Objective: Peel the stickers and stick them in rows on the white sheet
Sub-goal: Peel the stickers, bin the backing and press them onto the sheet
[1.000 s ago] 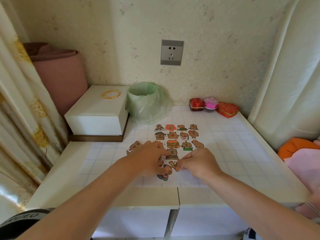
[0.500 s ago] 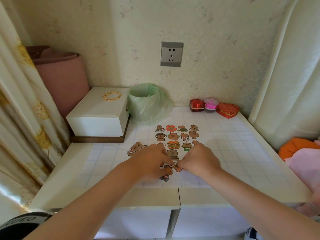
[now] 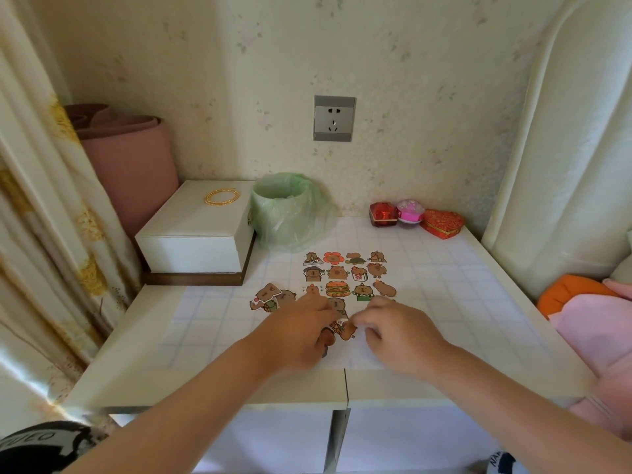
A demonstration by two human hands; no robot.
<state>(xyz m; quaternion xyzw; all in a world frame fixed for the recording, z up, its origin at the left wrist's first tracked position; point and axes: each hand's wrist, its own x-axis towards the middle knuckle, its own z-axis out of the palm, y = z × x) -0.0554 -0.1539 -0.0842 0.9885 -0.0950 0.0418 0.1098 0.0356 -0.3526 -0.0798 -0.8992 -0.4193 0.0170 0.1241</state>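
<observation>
At the far left a patterned curtain (image 3: 41,234) is seen, and behind it a rolled pink mat (image 3: 133,159) is stood against the wall. A white box (image 3: 198,234) is set at the back left of the tabletop (image 3: 478,302), and a gold bangle (image 3: 221,196) is laid on its lid. Just beside the box, a small bin lined with a green bag (image 3: 287,210) is placed against the wall.

A little heap of loose stickers (image 3: 270,295) is left near the front of the box. To its right the white sheet (image 3: 359,359) is spread flat in the middle of the tabletop, and rows of stuck stickers (image 3: 345,273) are lined up across its far half.

Over the near half of the sheet the hands are brought close together. The left hand (image 3: 301,330) is curled, knuckles up, and the right hand (image 3: 400,333) is curled likewise. A brown sticker (image 3: 343,331) is held between them, nipped at its left edge by the left hand and at its right edge by the right hand. The fingertips are mostly hidden under the knuckles. Another dark sticker (image 3: 325,350) is partly covered by the left hand.

On the wall above, a grey socket (image 3: 334,118) is mounted. At the back right, a red box (image 3: 383,213), a pink box (image 3: 410,210) and a red heart-shaped box (image 3: 443,223) are lined up, touching. Off the right edge, orange cloth (image 3: 574,292) and pink cloth (image 3: 602,323) are piled.
</observation>
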